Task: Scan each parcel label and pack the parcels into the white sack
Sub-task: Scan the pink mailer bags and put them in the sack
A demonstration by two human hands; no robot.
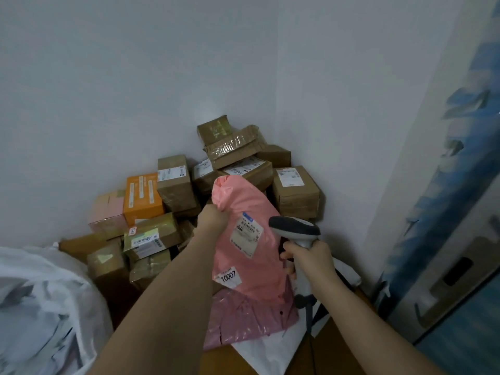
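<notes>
My left hand (212,221) grips the top edge of a pink plastic parcel bag (251,277) and holds it up in the middle of the view. Its white shipping label (246,235) faces me, and a second sticker (228,277) reads 10007. My right hand (308,262) holds a grey handheld barcode scanner (296,228) by its handle, with the scanner head just right of the label. The white sack (40,307) lies open at the lower left with parcels inside.
Several cardboard boxes (296,189) and an orange box (142,197) are piled in the room corner behind the bag. Another pink bag (243,323) and a white mailer (267,350) lie below. A blue patterned panel (446,212) stands at the right.
</notes>
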